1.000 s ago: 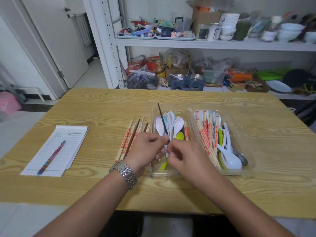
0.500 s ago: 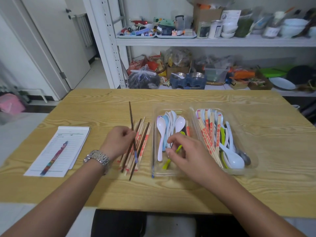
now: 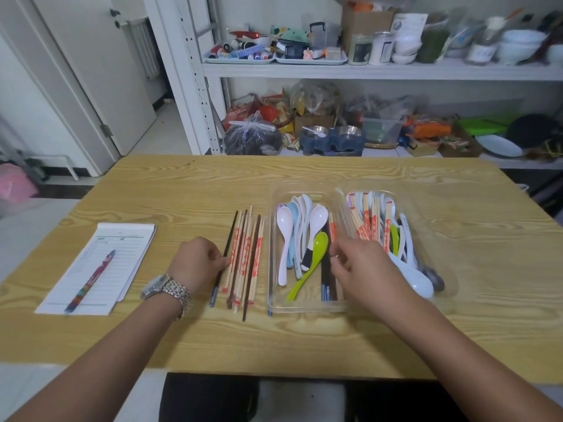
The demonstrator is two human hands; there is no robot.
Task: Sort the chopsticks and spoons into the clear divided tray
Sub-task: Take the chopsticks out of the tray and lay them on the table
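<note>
Left hand: the left hand [image 3: 198, 261], with a metal watch [image 3: 167, 289] on its wrist, rests on the table [image 3: 426, 336] left of the tray, fingers curled loosely, tips touching the loose chopsticks [image 3: 243, 257]; whether it pinches one I cannot tell.
Right hand: the right hand [image 3: 362, 266] hovers over the tray's near right part, thumb and forefinger drawn together, seemingly on something small and hidden.
Counts: one tray, two compartments; roughly a dozen loose chopsticks, mostly pale with red print, a few dark.
Tray, left compartment: the clear divided tray [image 3: 304, 307] holds several white and pale blue spoons [image 3: 285, 239], one green spoon [image 3: 313, 260], some dark chopsticks.
Tray, right compartment: printed chopsticks mixed with spoons.
Left of tray, farther: notepad [image 3: 122, 254] with pen [image 3: 90, 281].
</note>
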